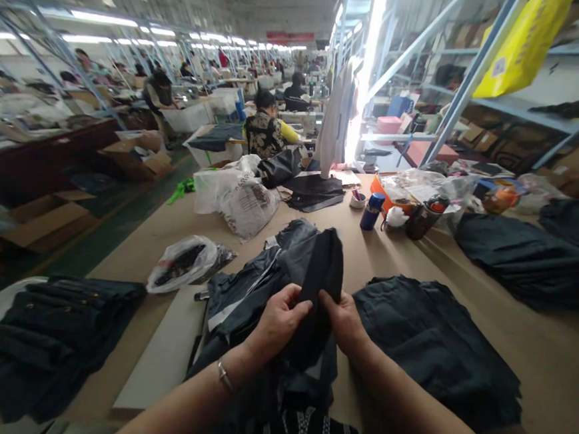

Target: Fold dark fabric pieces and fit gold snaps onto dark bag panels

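Both hands hold up a dark garment (323, 266) in front of me, over the table. My left hand (281, 317) is closed on its left side, thumb pressed on the cloth. My right hand (344, 315) pinches the right edge, thumb on top. The garment's waistband or edge strip stands upright between them, and its lower part hangs toward my lap. Under and behind it lies more dark cloth with pale strips (243, 300). The fingers behind the cloth are hidden.
Dark folded garments (49, 338) lie at the left, and a dark cloth stack (434, 349) at the right. A bag of small dark parts (185, 262), a blue can (372, 211) and a dark bottle (426, 216) stand farther back on the brown table (553, 371). Co-workers sit beyond.
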The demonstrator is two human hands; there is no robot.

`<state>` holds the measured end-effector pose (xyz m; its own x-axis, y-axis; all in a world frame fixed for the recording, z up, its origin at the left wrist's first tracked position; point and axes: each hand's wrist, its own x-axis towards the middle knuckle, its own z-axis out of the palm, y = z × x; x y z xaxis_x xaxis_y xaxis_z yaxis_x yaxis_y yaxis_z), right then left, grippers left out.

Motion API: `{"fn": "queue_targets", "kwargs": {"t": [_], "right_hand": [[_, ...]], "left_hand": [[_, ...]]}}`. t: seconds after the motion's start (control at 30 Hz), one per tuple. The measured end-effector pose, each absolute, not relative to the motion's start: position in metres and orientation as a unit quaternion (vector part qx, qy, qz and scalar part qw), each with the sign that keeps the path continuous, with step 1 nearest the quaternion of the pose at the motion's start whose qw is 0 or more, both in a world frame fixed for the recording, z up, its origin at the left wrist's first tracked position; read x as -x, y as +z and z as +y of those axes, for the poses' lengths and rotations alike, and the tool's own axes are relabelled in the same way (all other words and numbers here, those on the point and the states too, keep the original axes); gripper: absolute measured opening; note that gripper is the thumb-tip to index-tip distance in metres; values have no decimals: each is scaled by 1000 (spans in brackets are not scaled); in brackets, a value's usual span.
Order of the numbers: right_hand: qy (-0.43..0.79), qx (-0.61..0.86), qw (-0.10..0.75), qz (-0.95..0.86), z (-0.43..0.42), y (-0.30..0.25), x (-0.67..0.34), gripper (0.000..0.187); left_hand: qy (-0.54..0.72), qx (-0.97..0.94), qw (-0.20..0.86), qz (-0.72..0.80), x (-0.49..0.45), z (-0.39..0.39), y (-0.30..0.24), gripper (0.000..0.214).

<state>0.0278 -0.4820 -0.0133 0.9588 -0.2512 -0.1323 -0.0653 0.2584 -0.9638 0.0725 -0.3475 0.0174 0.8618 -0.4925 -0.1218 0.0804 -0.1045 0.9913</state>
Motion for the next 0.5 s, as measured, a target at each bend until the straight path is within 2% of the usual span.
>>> {"fn": "queue_targets", "kwargs": {"t": [0.1, 0.17, 0.27, 0.4, 0.5], "right_hand": [[-67, 783, 618, 25, -493, -12, -19, 20], [-63, 822, 566, -5, -507, -10, -17, 24], [-45, 828, 559, 29, -542, -13, -18, 29], [-15, 793, 598, 117, -584, -27, -20, 35], [-31, 768, 633, 92, -590, -26, -15, 36]], "left_hand": [[-273, -663, 693, -74, -85, -349, 25, 27], [-297, -629, 717, -42, -84, -351, 31, 26], [-405, -553, 727, -46, -60, -352, 43, 34], [-655, -426, 607, -145, -19, -355, 54, 25], [-661, -393, 625, -133, -25, -358, 53, 24]]}}
